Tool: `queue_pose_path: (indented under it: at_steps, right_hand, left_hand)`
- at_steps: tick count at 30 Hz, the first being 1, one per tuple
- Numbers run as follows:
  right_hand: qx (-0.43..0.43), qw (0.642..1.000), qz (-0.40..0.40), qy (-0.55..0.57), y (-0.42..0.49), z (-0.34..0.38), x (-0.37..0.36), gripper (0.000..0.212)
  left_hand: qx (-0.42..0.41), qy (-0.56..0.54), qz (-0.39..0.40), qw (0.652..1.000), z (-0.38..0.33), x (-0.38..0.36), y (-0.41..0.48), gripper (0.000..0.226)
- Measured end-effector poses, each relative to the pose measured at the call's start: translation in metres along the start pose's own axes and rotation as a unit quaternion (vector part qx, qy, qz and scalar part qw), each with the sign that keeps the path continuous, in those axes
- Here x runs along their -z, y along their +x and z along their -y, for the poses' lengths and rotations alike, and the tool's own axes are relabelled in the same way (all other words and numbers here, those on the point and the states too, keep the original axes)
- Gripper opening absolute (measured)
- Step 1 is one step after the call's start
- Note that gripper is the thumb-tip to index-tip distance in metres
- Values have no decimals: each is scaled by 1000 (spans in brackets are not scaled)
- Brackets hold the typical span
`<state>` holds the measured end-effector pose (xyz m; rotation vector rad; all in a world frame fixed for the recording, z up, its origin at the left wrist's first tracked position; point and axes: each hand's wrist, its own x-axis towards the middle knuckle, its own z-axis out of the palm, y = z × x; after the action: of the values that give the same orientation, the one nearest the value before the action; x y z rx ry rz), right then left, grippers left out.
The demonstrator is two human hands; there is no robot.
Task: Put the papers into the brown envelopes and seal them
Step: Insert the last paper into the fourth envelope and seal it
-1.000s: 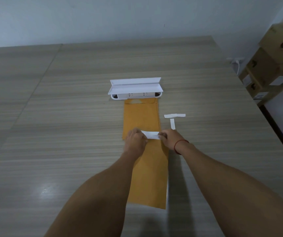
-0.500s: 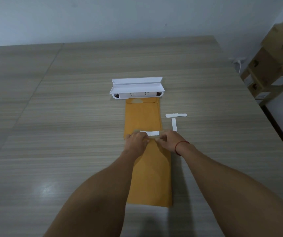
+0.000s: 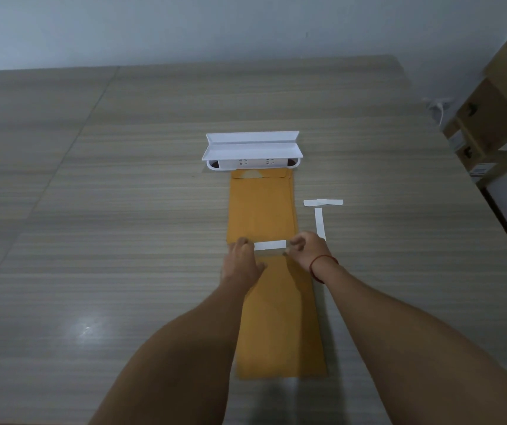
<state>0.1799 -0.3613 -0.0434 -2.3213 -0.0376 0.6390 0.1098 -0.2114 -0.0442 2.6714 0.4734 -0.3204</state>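
Brown envelope point(image 3: 279, 317) lies lengthwise on the counter point(image 3: 92, 240), end to end with a second envelope point(image 3: 261, 207). At its far edge, left grip point(image 3: 241, 259) and right grip point(image 3: 305, 251) each pinch one end of a white strip point(image 3: 270, 245) stretched between them.

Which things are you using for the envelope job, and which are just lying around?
For the job: near brown paper envelope; far brown paper envelope; white paper strip, left hand and right hand at its ends.
Just lying about: two loose white paper strips; white plastic tray; brown cardboard boxes.
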Motion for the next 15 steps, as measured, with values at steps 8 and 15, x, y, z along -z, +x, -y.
queue_pose_path:
  at_steps: [8,15]
  right_hand:
    - [-8,1000,-24,-17,12,6,-16,23]
    - [-31,997,-64,-23,16,9,-24,9]
  left_hand:
    - [18,-32,-10,999,5,-5,-5,60]
    - [28,-31,-4,999,3,-5,-4,61]
